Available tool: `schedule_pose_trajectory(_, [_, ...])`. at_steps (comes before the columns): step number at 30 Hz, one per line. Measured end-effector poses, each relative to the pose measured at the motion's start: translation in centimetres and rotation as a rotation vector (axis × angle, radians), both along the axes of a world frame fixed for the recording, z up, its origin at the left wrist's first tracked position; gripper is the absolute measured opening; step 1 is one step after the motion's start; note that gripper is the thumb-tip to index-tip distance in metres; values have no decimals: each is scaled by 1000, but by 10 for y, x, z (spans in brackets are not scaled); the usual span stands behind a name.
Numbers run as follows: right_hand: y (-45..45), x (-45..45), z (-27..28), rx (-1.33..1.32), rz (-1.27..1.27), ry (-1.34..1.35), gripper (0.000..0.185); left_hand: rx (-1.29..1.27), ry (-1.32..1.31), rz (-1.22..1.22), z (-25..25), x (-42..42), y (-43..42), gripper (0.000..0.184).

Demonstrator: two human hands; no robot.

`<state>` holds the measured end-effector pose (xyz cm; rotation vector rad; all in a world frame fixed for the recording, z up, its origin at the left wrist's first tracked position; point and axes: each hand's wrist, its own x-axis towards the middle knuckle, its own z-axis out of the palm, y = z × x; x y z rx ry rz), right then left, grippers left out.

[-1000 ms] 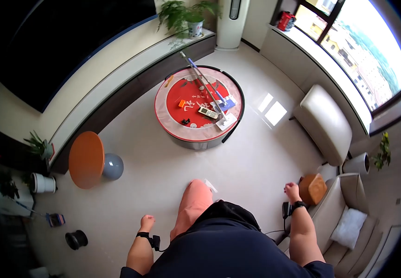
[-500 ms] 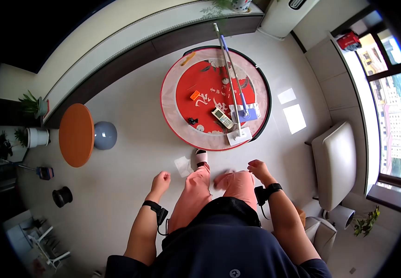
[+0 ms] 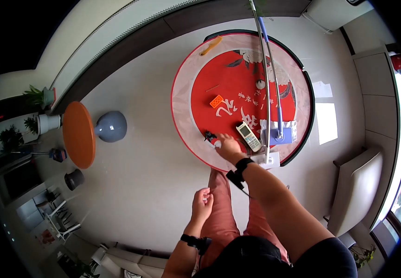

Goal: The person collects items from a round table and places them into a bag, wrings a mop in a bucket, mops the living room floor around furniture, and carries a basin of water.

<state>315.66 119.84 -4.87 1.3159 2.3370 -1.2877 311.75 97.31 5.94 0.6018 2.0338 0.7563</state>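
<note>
My right hand (image 3: 228, 147) reaches over the near edge of a round red table (image 3: 198, 88). Its fingers are stretched out, with the tips close to a small black object (image 3: 209, 135) whose kind I cannot make out; whether they touch is unclear. Just right of that hand lies a white remote control (image 3: 249, 137). My left hand (image 3: 202, 205) hangs in front of my thigh with loosely curled fingers and nothing visible in it. An orange block with holes (image 3: 216, 101) rests farther in on the table.
Two long-handled tools cross the table's right side, one with a blue head (image 3: 281, 135), one with a white head (image 3: 266, 160). A yellow object (image 3: 211, 45) lies at the far edge. Left stands an orange-topped stool (image 3: 78, 135); right, a pale chair (image 3: 356, 192).
The table is closer. My right hand has swung forward and left, from beside my leg to over the table near the black object. My left hand stays low.
</note>
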Motion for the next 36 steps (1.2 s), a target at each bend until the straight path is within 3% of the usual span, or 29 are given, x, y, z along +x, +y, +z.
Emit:
schedule_pose_trajectory(4, [-8,-49,-42,166,144,-29,63,-8,-70,-55,-27,-25,17,34])
schedule_pose_trajectory(8, [-20,-58,-111,174,281,-154,50,-80,-131,65,-57,-67,15,40])
schedule_pose_trajectory(10, [-18,-56,-112,208,261,-92,38,-136,-210,190,-62,-81,21,44])
schedule_pose_trajectory(12, [-18,-60,-94,50,9,-8,37,-156,-283,281,-71,-87,25,46])
schedule_pose_trajectory(14, [-26,-59,-76,-138,-103,358,43,-94,-459,421,-78,-88,29,58])
schedule_pose_trajectory(17, [-33,-54,-1,-624,132,498,54,46,-710,671,-58,-90,55,71])
schedule_pose_trajectory(18, [-37,-53,14,-746,190,473,56,184,-810,741,-57,-86,60,62])
schedule_pose_trajectory(21, [-30,-56,31,-711,285,638,59,158,-796,755,-52,-91,64,53])
schedule_pose_trajectory(22, [-14,-57,33,-810,312,515,59,122,-778,771,-46,-93,67,48])
schedule_pose_trajectory(23, [-4,-57,16,-555,277,617,54,86,-759,785,-41,-94,69,44])
schedule_pose_trajectory(24, [17,-60,6,-267,300,485,52,83,-757,788,-40,-97,67,44])
schedule_pose_trajectory(25, [46,-69,1,-307,204,320,47,44,-733,736,-40,-101,64,44])
schedule_pose_trajectory(26, [60,-69,-40,129,289,201,43,7,-710,683,-41,-103,61,45])
schedule_pose_trajectory(27, [86,-80,-45,290,344,-29,41,-36,-681,639,-44,-103,55,43])
schedule_pose_trajectory(28, [102,-85,-56,563,335,22,37,-33,-682,635,-45,-103,52,43])
schedule_pose_trajectory(30, [124,-88,-85,549,360,-16,42,-87,-707,615,-46,-102,47,44])
schedule_pose_trajectory(33, [136,-86,-110,539,761,-90,24,-109,-692,652,-54,-97,44,44])
schedule_pose_trajectory(36, [137,-78,-113,519,792,-178,20,-125,-683,712,-60,-95,44,44])
